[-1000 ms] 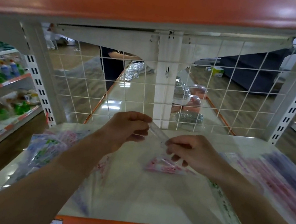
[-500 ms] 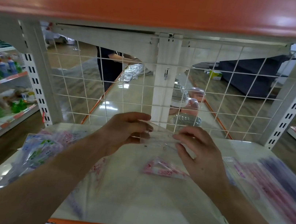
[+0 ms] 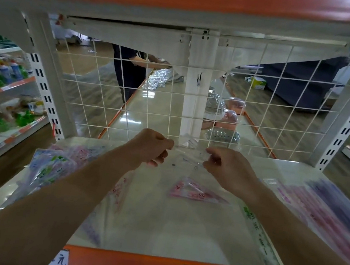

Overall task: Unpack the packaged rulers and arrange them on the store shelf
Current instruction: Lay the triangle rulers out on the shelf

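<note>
Clear ruler packet hangs above the shelf. Left hand and right hand pinch its opposite ends.

clear packet aloft, pink ruler flat

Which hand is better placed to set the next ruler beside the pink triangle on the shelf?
Probably the right. The right hand pinches the clear packet close by the pink triangle ruler lying on the shelf, while the left hand grips the packet's other end, farther from it.
</note>
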The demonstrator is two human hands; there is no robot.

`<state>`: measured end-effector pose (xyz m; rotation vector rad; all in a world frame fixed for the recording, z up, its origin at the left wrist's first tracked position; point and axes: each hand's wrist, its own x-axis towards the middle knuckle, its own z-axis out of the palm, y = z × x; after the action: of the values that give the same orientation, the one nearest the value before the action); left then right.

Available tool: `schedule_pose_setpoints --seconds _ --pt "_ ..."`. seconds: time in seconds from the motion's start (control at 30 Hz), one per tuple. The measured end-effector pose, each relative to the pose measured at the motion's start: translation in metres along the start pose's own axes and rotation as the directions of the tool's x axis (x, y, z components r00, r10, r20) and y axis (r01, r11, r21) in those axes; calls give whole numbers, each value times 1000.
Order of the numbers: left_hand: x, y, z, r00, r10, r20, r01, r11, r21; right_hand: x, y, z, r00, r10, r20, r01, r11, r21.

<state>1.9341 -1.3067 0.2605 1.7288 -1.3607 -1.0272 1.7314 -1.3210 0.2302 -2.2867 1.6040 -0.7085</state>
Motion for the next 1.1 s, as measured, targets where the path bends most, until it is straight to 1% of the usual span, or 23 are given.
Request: schedule_pose_setpoints --seconds 0.07,0.1,0.2,0.23,0.3,0.33,0.4,0.47,0.57,0.63,0.7,0.73,0.8,0.93,1.0,1.07,1.1 --pt "2 -5 -5 1000 -3 -26 5 999 52 8 7 8 999 45 29 -44 998 -49" --pt "3 -9 -9 999 1 -45 3 997 75 12 10 11 995 74 59 -69 994 -85" --pt "0 -20 -25 997 -4 -77 13 993 116 26 16 19 979 139 152 -123 986 -110" --pt "-2 -25 -32 997 -6 -83 17 992 128 29 15 19 966 162 202 -134 980 -144" --pt "-8 -33 -46 995 3 -101 16 983 182 34 13 19 942 171 288 -104 967 -234" --pt "-12 -37 -54 994 11 -113 14 975 220 35 10 20 945 153 289 -80 965 -251" --pt "-21 -44 -69 992 23 -125 16 954 300 33 -3 23 966 63 250 -14 981 -192" --pt "-32 -51 -81 992 34 -119 16 920 391 25 -26 30 963 -41 267 68 993 -91" --pt "-45 -61 -92 996 42 -84 10 845 534 12 -65 46 917 -141 374 134 990 46" --pt "-51 -66 -97 998 37 -54 7 760 649 10 -89 59 867 -196 458 193 980 55" --pt "-54 -72 -101 999 24 -22 0 678 735 17 -108 76 817 -202 540 238 971 3" --pt "-55 -75 -103 1000 7 -5 0 656 755 20 -116 84 797 -196 571 256 966 -26" --pt "-55 -81 -104 998 -57 23 20 649 760 25 -130 97 777 -174 605 293 951 -102" --pt "-55 -92 -103 987 -154 43 68 647 759 27 -145 109 774 -139 618 339 915 -219" --pt "-54 -95 -102 989 -143 24 75 644 762 29 -151 108 776 -125 619 343 906 -248" --pt "-49 -94 -102 997 -68 -39 74 638 767 32 -153 108 774 -112 624 346 899 -268" --pt "-44 -93 -101 998 -21 -63 63 615 786 34 -153 108 774 -106 624 342 900 -271"
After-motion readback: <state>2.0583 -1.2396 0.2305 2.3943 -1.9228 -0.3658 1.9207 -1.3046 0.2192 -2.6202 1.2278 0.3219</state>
